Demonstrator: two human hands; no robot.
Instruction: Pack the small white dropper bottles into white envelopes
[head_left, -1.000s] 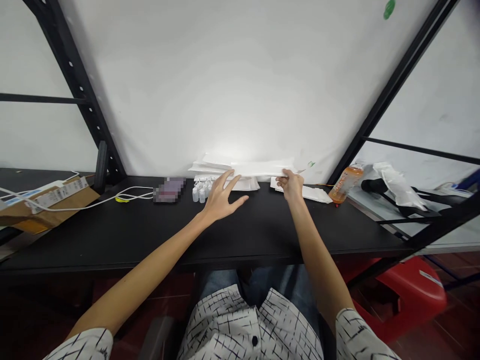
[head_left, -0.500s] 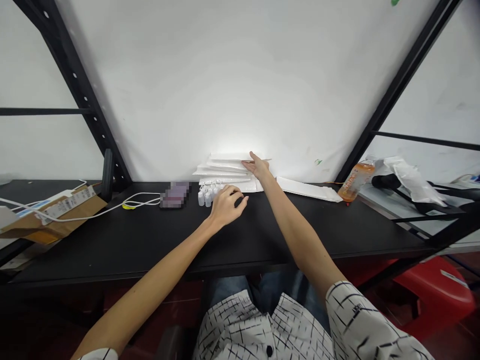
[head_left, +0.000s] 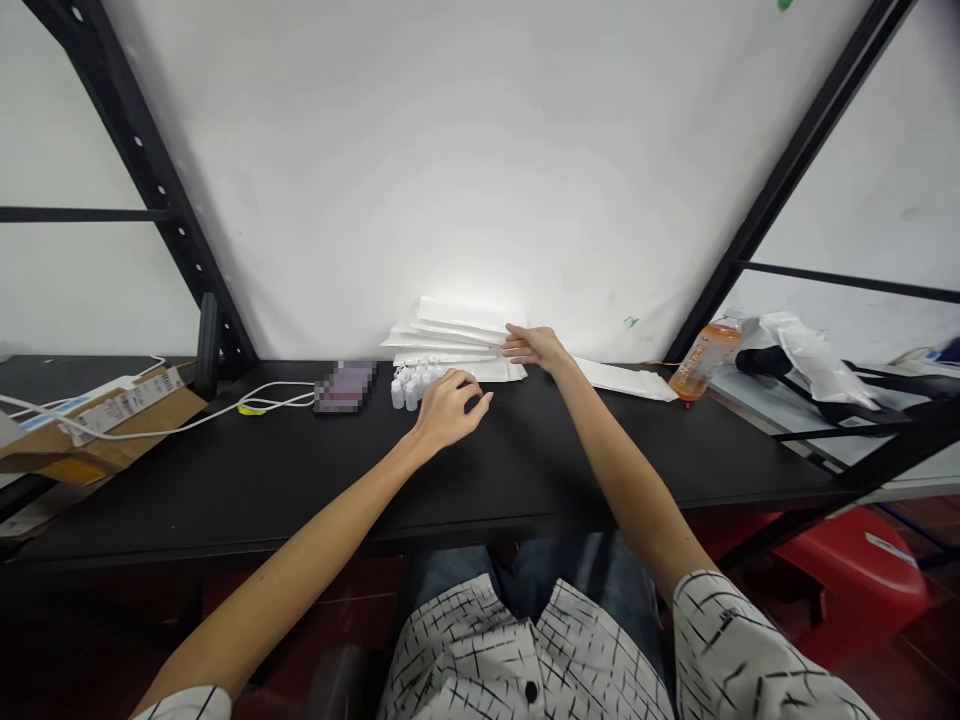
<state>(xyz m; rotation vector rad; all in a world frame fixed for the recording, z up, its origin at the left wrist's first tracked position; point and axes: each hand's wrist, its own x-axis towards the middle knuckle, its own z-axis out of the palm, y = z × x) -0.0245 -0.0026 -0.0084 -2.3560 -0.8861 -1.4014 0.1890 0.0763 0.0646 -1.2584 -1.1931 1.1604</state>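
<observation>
My left hand (head_left: 448,408) rests on the black table (head_left: 300,470) with its fingers curled under; what they hold, if anything, is hidden. It sits just right of a cluster of small white bottles (head_left: 409,390). My right hand (head_left: 536,348) reaches to the back of the table, fingers stretched out and touching the right edge of a stack of flat white pouches (head_left: 454,328) that leans by the white wall.
A phone (head_left: 345,387) and a white cable (head_left: 270,397) lie left of the bottles. A cardboard box (head_left: 97,420) sits far left. More white pouches (head_left: 626,378) and an orange drink bottle (head_left: 703,360) lie right. A red stool (head_left: 855,580) stands below right.
My left hand went from spread open over the bottles to curled beside them. My right hand moved left from the right-hand pouches to the edge of the stack.
</observation>
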